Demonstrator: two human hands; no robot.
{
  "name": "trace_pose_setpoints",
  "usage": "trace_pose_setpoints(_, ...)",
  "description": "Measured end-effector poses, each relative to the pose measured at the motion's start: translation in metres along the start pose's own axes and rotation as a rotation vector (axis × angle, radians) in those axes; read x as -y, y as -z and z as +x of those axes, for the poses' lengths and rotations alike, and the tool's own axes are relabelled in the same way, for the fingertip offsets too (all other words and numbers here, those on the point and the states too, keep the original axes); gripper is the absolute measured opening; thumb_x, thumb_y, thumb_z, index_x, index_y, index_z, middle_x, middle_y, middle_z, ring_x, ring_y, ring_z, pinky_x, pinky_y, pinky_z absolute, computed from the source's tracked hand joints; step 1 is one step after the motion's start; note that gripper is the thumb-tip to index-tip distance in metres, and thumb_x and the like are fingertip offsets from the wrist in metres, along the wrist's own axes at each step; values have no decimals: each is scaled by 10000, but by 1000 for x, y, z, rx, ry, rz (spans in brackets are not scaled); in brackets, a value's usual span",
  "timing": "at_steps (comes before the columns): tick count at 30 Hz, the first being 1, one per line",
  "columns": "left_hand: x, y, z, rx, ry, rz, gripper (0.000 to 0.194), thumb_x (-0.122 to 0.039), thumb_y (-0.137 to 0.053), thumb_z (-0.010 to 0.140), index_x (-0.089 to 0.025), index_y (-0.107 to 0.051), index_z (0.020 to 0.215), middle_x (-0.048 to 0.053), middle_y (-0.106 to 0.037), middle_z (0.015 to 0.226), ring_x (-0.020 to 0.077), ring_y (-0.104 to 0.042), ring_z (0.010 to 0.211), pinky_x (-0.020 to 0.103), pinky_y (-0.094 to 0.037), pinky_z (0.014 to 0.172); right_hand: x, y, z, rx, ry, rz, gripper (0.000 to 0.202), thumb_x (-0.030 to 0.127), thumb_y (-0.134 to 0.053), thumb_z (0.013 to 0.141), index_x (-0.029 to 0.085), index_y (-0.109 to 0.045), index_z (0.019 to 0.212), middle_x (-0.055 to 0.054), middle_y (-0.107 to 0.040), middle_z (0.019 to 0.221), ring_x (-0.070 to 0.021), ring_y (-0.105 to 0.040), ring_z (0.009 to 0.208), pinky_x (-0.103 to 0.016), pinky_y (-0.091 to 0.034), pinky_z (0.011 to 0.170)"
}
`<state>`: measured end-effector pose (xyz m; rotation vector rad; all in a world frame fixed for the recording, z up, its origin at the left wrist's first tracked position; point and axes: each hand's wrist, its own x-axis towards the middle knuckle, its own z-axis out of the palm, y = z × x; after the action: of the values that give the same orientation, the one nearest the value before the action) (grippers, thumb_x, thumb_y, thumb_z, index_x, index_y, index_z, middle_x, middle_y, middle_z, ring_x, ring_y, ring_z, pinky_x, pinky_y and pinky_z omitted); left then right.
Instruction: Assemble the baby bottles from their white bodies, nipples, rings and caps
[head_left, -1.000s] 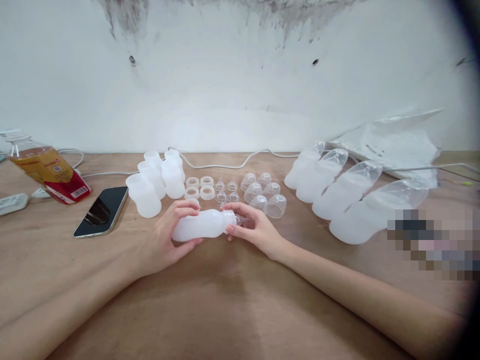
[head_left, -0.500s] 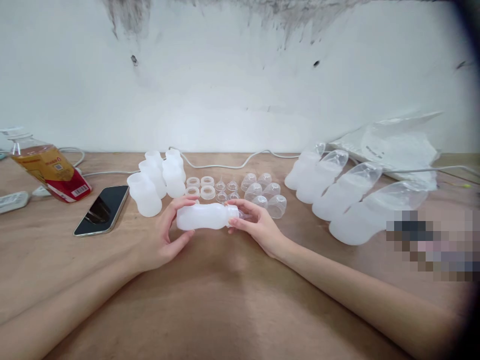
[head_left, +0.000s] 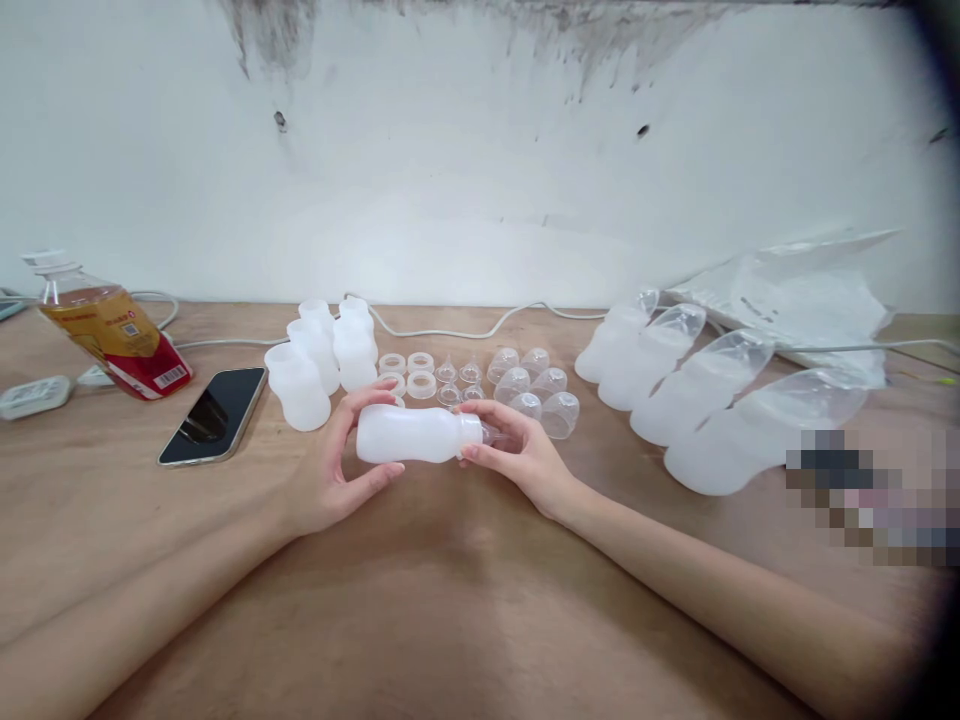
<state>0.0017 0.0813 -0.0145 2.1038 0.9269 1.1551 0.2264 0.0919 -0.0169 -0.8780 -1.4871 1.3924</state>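
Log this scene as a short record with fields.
Left hand: curved around base of white bottle
Right hand: around clear teat, thumb at bottle's neck
Bottle pose: sideways, neck towards right hand
Behind hands: loose rings, loose teats, domed caps
Left side: uncapped bottles, phone, drink bottle
Right side: four capped bottles, plastic bag
Surface: brown tabletop

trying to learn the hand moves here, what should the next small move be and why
Probably close the left hand more snugly on the white bottle: it looks spread loosely around the bottom end, while the right hand grips near the neck, where a clear nipple sticks out.
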Motion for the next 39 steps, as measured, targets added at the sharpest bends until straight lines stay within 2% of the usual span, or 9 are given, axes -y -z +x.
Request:
trace_pose_setpoints(5,3,1,2,-20,205,-26,317,-359,-430,843,-189,-449,1110,76,-546,1070,226,-536,972,338,-464,794,3,-1,-3,-4,25,-79,349,262,-689,650,220,-567,974,-27,-573,1011,-133,-579,811,-261,-501,705)
trace_pose_setpoints(10,1,1,3,43,27,-28,351,-216,-511,803,-215,-393,1133,79,-444,1232,215,-401,1175,344,-382,942,4,2,-1,-17,73,-131,348,247,-691,653,228,-570,979,-20,-571,1043,-138,-572,871,-230,-499,690)
trace_pose_setpoints(12,0,1,4,26,22,-3,360,-216,-524,794,-220,-392,1129,84,-428,1256,216,-397,1183,349,-375,946,3,2,-1,-11,101,-150,347,242,-689,657,231,-572,983,-21,-570,1053,-146,-567,902,-230,-499,698)
trace_pose_setpoints(16,-3,1,5,-21,163,58,368,-344,-485,810,-199,-417,1142,79,-505,1183,224,-489,1077,340,-424,871,2,1,-2,23,136,-185,363,240,-679,671,239,-564,1015,-37,-564,1083,-173,-557,956,-277,-496,752)
trace_pose_setpoints(20,-4,1,4,17,283,158,362,-413,-467,810,-194,-464,1099,50,-570,1064,213,-556,924,307,-472,745,2,1,-5,28,167,-223,376,242,-683,665,239,-574,1024,-44,-566,1088,-194,-534,1012,-314,-493,795)
trace_pose_setpoints(23,0,0,2,44,189,172,369,-369,-530,787,-199,-446,1103,54,-546,1105,203,-543,961,287,-477,753,4,2,-6,31,125,-259,400,250,-695,647,219,-581,1028,-51,-586,1069,-193,-557,981,-323,-494,810)
trace_pose_setpoints(27,4,-2,-1,8,-94,265,388,-270,-584,772,-201,-412,1112,86,-529,1120,210,-495,1067,352,-428,884,9,2,-7,-5,16,-239,397,270,-685,649,192,-579,1024,-62,-607,1050,-193,-594,916,-320,-510,777)
trace_pose_setpoints(30,1,-4,-4,-45,-271,381,370,-201,-582,775,-203,-410,1103,107,-518,1114,216,-504,1063,366,-445,860,13,1,-8,-10,-25,-213,383,272,-679,653,187,-585,1015,-59,-619,1029,-196,-598,903,-323,-510,766)
trace_pose_setpoints(39,-3,-5,-8,-87,-392,546,356,-146,-576,767,-205,-410,1076,127,-518,1115,220,-535,1026,336,-478,816,20,-7,-13,-13,-81,-169,391,328,-653,683,171,-555,1027,-66,-625,984,-187,-607,845,-323,-493,754)
